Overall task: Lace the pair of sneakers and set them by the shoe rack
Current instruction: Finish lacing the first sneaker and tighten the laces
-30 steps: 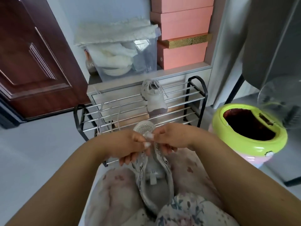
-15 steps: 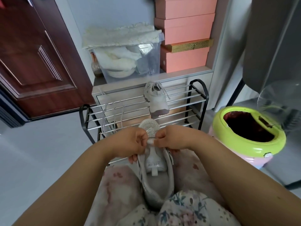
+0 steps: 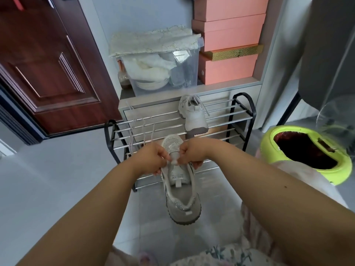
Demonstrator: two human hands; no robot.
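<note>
a person is working on the lower eyelets of a pale grey sneaker (image 3: 179, 181), which is hanging heel-down in mid-air in front of the shoe rack (image 3: 178, 131), toe pointing toward the far wall. the left hand (image 3: 151, 158) is gripping the shoe's left edge with curled fingers, and the right hand (image 3: 192, 153) is pinching at the right edge close to the toe; whether either is holding a lace end is too small to tell. loose laces (image 3: 142, 129) are draping over the rack's rails to the left, so the lacing looks to be at an early stage on this shoe. the other sneaker (image 3: 192, 115) is lying across the rack's upper rails, its laces hanging loose, seemingly not yet laced up. the next move is likely calling for a lace tip fed through the first eyelet and pulled even on both sides. beyond, a clear storage bin (image 3: 161, 68) and stacked pink boxes (image 3: 230, 41) are sitting on a low cabinet, a dark red door (image 3: 44, 64) is standing at far left, and a lime-rimmed tub (image 3: 307, 154) is sitting at right on the grey tiled floor (image 3: 57, 179).
</note>
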